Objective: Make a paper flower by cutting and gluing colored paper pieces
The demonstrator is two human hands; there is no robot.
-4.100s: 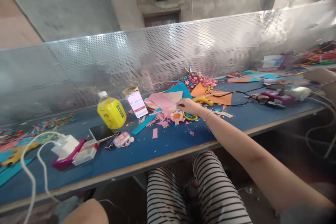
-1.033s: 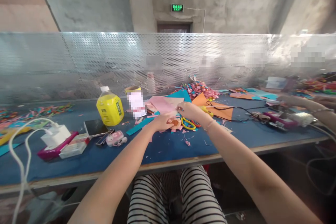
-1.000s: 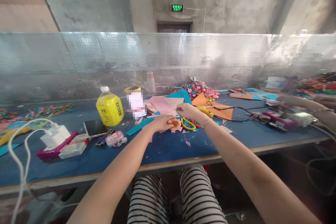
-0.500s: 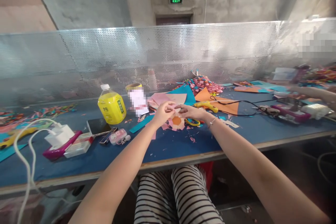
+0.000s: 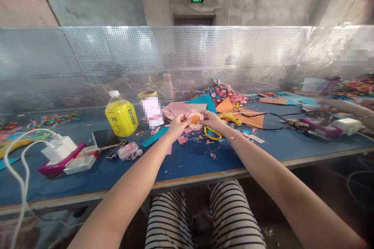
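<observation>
Left grip [image 5: 179,122] and right grip [image 5: 211,120] hold pink papercraft [image 5: 194,119] (orange-centred).

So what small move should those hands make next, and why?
Perhaps the right hand could gently press the pale edge of the orange-centred paper piece while the left hand steadies it: both hands hold it from opposite sides, fingertips at its edge. Whether anything is loose is too small to tell.

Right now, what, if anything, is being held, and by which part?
The pink-and-orange piece, by its opposite edges: the left hand on one side, the right hand on the other.
</observation>
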